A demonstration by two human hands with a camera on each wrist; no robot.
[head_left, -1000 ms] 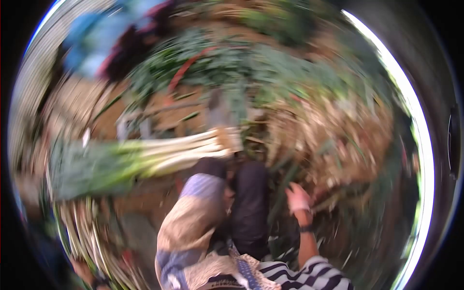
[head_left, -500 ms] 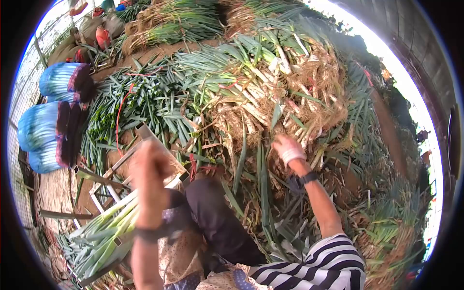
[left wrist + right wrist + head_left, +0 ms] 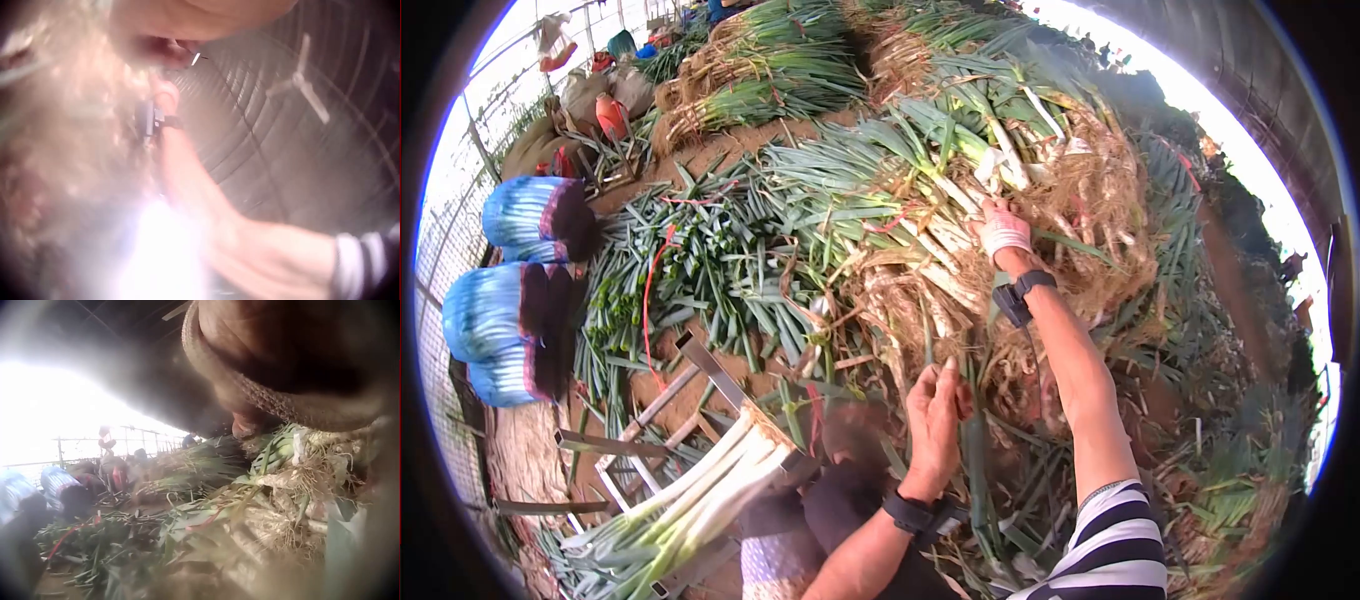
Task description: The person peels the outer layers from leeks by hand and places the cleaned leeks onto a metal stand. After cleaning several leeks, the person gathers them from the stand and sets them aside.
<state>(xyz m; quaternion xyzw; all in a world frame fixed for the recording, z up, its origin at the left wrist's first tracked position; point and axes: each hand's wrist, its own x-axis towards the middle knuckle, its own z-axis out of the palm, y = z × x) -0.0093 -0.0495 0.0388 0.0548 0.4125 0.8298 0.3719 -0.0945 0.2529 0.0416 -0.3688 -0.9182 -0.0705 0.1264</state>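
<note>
In the head view my right hand [image 3: 1003,228], with a pale band across the palm, reaches onto a heap of untrimmed long green onions [image 3: 945,190] with shaggy roots. Its fingertips are right at the white stalks; in the right wrist view a fingertip [image 3: 244,428] hangs close over them. My left hand [image 3: 937,420] is raised in front of my knees, thumb up and fingers loosely bent, near the roots at the heap's front edge. No onion shows in it. Left of my knees, cleaned green onions [image 3: 710,490] lie in a metal frame [image 3: 712,370], white ends together.
Cut green leaves [image 3: 690,270] with a red string [image 3: 650,310] cover the ground left of the heap. Blue-wrapped bundles [image 3: 495,315] stand at the far left. More onion bundles [image 3: 770,65] lie at the back. Loose leaves [image 3: 980,470] lie by my right knee.
My left hand has swung right from over the metal frame to in front of my knees. My right hand has reached farther forward onto the heap. The view has turned right from the frame.
</note>
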